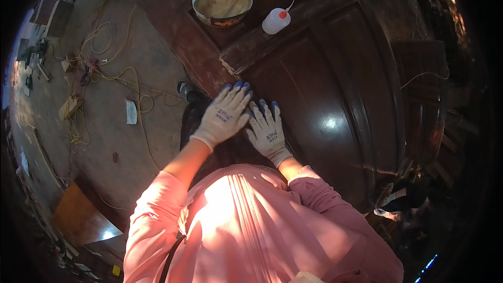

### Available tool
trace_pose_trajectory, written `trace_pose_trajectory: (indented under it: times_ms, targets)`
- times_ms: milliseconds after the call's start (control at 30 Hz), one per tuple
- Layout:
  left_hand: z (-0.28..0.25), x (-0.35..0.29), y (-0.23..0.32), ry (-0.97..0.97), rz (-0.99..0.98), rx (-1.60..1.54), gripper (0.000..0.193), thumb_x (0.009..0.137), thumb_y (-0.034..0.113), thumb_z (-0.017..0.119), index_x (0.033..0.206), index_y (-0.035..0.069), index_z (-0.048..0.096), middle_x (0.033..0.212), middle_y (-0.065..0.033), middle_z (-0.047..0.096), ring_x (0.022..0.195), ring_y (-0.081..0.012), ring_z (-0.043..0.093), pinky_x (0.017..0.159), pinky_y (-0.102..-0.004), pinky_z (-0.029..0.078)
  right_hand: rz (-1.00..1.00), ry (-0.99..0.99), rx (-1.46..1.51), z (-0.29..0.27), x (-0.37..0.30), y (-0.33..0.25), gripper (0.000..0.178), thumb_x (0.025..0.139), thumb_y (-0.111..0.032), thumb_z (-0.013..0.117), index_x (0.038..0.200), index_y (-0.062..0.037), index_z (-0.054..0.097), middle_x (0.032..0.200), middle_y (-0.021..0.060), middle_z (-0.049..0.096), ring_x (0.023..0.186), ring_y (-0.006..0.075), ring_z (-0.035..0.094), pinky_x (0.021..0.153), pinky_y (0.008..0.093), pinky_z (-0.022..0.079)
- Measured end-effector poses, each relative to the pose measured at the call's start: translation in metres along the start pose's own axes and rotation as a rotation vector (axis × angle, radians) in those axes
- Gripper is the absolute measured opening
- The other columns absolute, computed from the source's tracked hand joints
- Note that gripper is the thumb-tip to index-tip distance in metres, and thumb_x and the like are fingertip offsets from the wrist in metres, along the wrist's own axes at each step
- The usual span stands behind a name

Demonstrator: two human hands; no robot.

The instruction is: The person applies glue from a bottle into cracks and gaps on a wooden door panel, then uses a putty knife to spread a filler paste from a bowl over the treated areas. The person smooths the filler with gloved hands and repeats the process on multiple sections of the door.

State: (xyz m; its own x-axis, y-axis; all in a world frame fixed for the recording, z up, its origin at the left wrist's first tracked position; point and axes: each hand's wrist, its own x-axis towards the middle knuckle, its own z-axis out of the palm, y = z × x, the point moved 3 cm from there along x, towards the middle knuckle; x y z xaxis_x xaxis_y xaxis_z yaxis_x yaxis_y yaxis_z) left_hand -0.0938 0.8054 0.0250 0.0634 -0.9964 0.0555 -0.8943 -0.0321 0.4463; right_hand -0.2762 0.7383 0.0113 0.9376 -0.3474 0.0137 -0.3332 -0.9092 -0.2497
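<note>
Both my hands wear white knit gloves with blue fingertips. My left hand lies flat, fingers together, on the near edge of a dark brown panelled wooden door laid flat. My right hand rests palm down just beside it, fingers slightly spread, touching the same glossy surface. Neither hand holds anything. My pink sleeves and chest fill the lower part of the view.
On the door's far end sit a round tin of pale paste and a white squeeze bottle with a red nozzle. Yellow cords, a paper scrap and tools litter the concrete floor at left. A wooden board lies lower left.
</note>
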Motion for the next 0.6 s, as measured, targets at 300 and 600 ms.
trace_pose_trajectory:
  times_ms: [300, 600]
  targets:
    - [-0.018, 0.009, -0.021, 0.075, -0.096, 0.11, 0.056, 0.105, 0.033, 0.056, 0.15, 0.0, 0.054, 0.158, -0.0193, 0.052, 0.149, -0.0337, 0.046, 0.128, -0.048, 0.029, 0.013, 0.001, -0.001, -0.013, 0.01, -0.007, 0.062, 0.098, -0.037, 0.062, 0.153, -0.0101, 0.053, 0.164, 0.0118, 0.045, 0.152, 0.0365, 0.038, 0.127, 0.0635, 0.022]
    - [-0.034, 0.016, -0.047, 0.163, -0.106, 0.092, 0.049, 0.103, 0.03, 0.058, 0.142, 0.001, 0.062, 0.152, -0.0183, 0.058, 0.145, -0.034, 0.05, 0.128, -0.0489, 0.029, 0.029, 0.086, 0.108, -0.013, 0.011, -0.002, 0.056, 0.098, -0.032, 0.062, 0.148, -0.0079, 0.058, 0.157, 0.0141, 0.052, 0.146, 0.0373, 0.044, 0.124, 0.0598, 0.027]
